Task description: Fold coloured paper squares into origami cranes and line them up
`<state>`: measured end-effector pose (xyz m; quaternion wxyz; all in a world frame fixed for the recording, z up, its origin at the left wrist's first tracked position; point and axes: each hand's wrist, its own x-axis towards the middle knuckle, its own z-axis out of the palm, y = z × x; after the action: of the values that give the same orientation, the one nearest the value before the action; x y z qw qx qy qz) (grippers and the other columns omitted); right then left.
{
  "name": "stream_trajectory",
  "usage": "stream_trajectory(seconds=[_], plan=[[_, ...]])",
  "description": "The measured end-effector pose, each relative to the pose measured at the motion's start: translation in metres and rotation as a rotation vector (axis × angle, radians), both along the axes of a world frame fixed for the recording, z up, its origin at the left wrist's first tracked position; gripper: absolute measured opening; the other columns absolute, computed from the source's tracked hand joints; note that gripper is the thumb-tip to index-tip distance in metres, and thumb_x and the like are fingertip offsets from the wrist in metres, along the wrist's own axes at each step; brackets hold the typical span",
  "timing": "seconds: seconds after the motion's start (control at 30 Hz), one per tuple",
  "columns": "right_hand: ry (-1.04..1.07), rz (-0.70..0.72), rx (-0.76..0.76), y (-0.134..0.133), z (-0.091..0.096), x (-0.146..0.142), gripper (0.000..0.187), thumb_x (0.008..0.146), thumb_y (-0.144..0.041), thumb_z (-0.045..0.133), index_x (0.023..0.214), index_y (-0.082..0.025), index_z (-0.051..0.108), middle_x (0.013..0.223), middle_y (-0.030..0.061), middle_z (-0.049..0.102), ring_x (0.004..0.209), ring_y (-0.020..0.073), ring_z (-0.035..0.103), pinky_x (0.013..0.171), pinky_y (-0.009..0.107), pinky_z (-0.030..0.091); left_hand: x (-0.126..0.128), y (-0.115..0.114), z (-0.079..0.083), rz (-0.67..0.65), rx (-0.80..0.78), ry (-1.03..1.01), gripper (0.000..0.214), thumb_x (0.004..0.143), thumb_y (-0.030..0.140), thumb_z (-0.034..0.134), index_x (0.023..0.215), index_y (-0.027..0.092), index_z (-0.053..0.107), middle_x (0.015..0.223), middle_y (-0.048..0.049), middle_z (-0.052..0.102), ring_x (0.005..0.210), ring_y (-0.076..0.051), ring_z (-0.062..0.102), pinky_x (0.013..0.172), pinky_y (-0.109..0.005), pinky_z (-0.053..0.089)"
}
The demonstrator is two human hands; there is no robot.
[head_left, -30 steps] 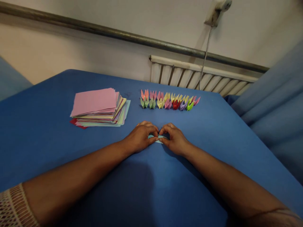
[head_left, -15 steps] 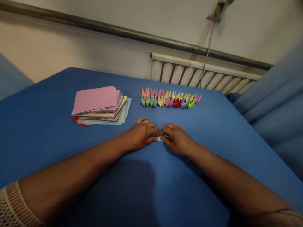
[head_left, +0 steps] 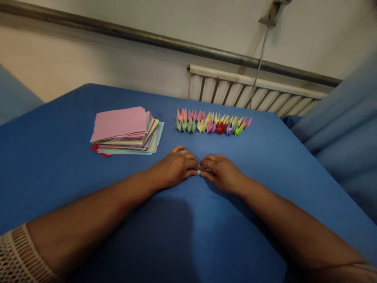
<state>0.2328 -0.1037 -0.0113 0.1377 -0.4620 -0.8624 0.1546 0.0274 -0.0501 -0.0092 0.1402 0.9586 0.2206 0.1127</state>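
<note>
A small piece of pale blue-green folded paper (head_left: 199, 171) lies between my hands, mostly covered by the fingers. My left hand (head_left: 179, 165) pinches its left side with thumb and fingertips. From the other side my right hand (head_left: 220, 171) grips it, with a thin strip of the paper showing between thumb and forefinger. Both hands rest low over the blue table, fingertips almost meeting. Beyond them stand folded paper cranes (head_left: 211, 125) in two rows, in green, yellow, pink, red, purple and orange.
A thick stack of coloured paper sheets (head_left: 120, 125), pink on top, sits at the left on the blue table cover (head_left: 59, 165). Past the far edge are a white radiator (head_left: 218, 88) and a metal pipe (head_left: 147, 41). A blue curtain (head_left: 347, 125) hangs at the right.
The fingertips have shifted slightly on the paper, and less of its flat face shows between them. Both hands stay in about the same place.
</note>
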Motion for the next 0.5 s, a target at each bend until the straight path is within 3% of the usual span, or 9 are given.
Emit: stream_trajectory(seconds=[0.3,0.5], plan=[[-0.180,0.022,0.090,-0.0047,0.0071,-0.0063,0.021,0.094,-0.026,0.046,0.094,-0.018,0.065,0.092,0.0072,0.064,0.084,0.0184,0.056,0.078,0.033,0.038,-0.0003,0.0020,-0.0014,0.011,-0.078,-0.060,0.016,0.089,0.034,0.054,0.092,0.024,0.067,0.090,-0.0011,0.067,0.089,-0.018,0.058,0.096,-0.039,0.033],[-0.324,0.050,0.178,-0.0055,0.0010,-0.0078,0.020,0.094,-0.020,0.044,0.095,-0.017,0.064,0.088,0.0075,0.064,0.080,0.0193,0.056,0.074,0.034,0.038,0.0007,0.0017,0.0015,0.011,-0.074,-0.039,0.016,0.088,0.034,0.055,0.092,0.023,0.067,0.089,-0.0026,0.066,0.089,-0.019,0.057,0.094,-0.039,0.034]])
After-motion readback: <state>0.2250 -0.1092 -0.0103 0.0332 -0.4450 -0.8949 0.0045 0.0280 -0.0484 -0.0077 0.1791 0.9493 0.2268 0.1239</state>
